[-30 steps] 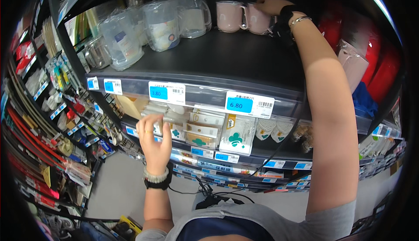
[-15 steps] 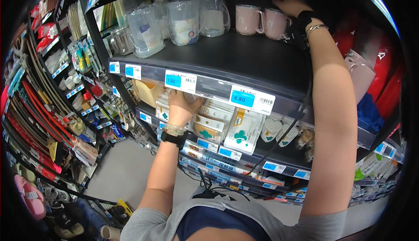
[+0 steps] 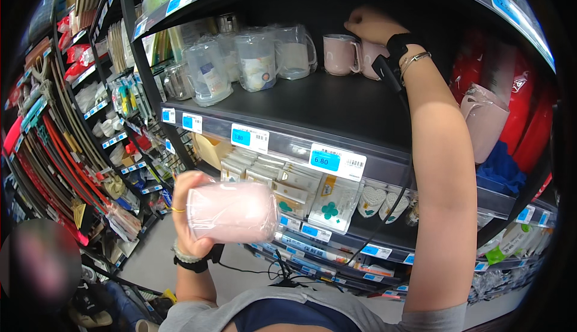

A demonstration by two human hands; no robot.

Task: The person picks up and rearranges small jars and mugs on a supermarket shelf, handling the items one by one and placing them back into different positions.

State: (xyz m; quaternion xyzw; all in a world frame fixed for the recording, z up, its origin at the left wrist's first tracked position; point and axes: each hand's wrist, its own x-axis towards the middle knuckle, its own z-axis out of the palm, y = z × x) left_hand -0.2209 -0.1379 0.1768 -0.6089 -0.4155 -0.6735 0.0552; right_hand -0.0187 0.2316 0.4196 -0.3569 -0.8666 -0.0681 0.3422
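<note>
My left hand (image 3: 190,212) is closed around a pink mug (image 3: 235,210) in clear plastic wrap. The mug lies on its side in the air, in front of the lower shelf. On the upper shelf, my right hand (image 3: 368,24) reaches to the back with curled fingers, just above and behind two pink mugs. One pink mug (image 3: 340,55) shows its handle; the other pink mug (image 3: 374,59) is partly covered by my wrist. Whether my right fingers grip anything is hidden.
Left on the same black shelf (image 3: 342,106) stand several wrapped clear jugs (image 3: 257,61). A wrapped pink jug (image 3: 484,121) and red packages are at the right. Packs with green clover shapes (image 3: 329,205) fill the shelf below. A black cable (image 3: 390,212) hangs across the shelf front.
My left hand has left the lower-shelf packs and now holds a pink mug nearer to me. My right hand has shifted left along the shelf's back, over the mugs.
</note>
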